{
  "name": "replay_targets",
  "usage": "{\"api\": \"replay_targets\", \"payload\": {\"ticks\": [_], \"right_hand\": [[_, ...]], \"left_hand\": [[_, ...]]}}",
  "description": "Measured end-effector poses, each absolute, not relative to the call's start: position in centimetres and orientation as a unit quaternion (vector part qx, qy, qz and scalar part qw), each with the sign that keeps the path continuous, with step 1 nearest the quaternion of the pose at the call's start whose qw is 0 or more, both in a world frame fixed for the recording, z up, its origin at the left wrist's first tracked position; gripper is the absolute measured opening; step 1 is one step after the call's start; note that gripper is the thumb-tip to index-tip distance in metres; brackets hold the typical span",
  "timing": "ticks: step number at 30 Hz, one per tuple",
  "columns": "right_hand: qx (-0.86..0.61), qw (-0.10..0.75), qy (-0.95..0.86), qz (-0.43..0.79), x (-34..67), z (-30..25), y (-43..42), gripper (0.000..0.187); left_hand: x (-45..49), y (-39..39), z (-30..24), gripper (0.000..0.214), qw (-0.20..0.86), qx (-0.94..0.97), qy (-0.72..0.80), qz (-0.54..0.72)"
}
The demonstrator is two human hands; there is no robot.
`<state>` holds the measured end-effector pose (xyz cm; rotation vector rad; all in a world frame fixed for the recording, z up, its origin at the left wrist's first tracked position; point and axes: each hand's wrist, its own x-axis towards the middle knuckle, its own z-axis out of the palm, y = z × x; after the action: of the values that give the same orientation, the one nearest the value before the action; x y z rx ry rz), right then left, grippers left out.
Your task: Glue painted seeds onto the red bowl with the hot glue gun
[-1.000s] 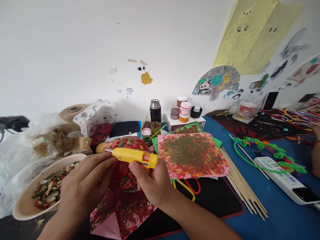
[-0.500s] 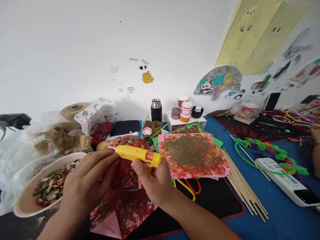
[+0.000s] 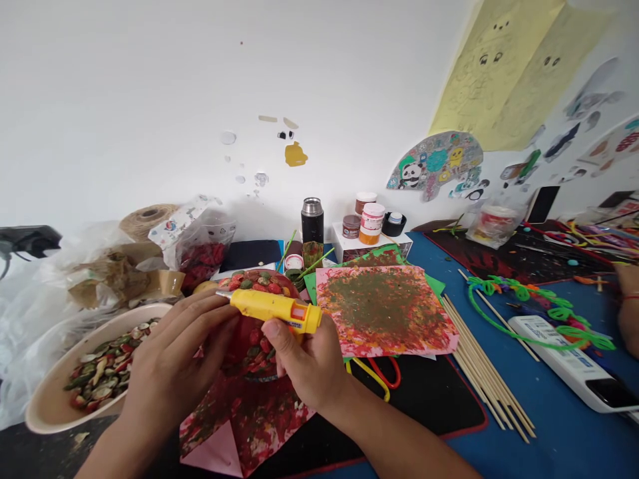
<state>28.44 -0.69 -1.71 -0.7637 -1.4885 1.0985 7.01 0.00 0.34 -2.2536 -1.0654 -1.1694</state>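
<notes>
My right hand (image 3: 314, 362) is closed around a yellow glue gun (image 3: 269, 309), its metal nozzle pointing left above the fingers of my left hand (image 3: 174, 352). The left fingers are bent and pressed together beside a red rounded piece (image 3: 244, 339); their tips are partly hidden, and I cannot make out what they hold. Red and green painted bits, like seeds or shells, cover parts of that piece. Under it lies a paint-smeared pink sheet (image 3: 259, 426). A beige oval bowl (image 3: 42, 412) of similar painted bits stands left of my left hand.
A painted sheet (image 3: 384, 306) lies to the right, with scissors handles (image 3: 387, 379) below it. Further right are wooden sticks (image 3: 489, 359), a white device (image 3: 564, 362) and a green pipe-cleaner loop (image 3: 549, 342). Behind stand a black flask (image 3: 312, 223) and paint jars (image 3: 372, 223). Another person's hand (image 3: 630, 299) shows at right.
My left hand has shifted very slightly over the red piece. The glue gun stays almost still. At the right edge, the other person's hand has moved further into view.
</notes>
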Motion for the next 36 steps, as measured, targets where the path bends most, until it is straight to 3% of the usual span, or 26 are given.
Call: {"api": "replay_targets", "payload": {"ticks": [6, 28, 32, 36], "right_hand": [[-0.311, 0.574, -0.576, 0.491, 28.5, -1.6, -0.8, 0.053], [-0.313, 0.582, -0.562, 0.497, 28.5, -1.8, -0.7, 0.052], [-0.309, 0.591, -0.542, 0.512, 28.4, -2.0, -0.7, 0.054], [-0.288, 0.611, -0.532, 0.51, 28.4, -2.4, -0.6, 0.049]], "left_hand": [[7.3, 0.1, 0.4, 0.026, 0.175, -0.806, -0.371, -0.427], [7.5, -0.3, 0.1, 0.043, 0.16, -0.784, -0.392, -0.454], [7.3, -0.7, 0.1, 0.035, 0.13, -0.755, -0.408, -0.496], [6.3, -0.8, -0.6, 0.012, 0.092, -0.671, -0.466, -0.57]]}}
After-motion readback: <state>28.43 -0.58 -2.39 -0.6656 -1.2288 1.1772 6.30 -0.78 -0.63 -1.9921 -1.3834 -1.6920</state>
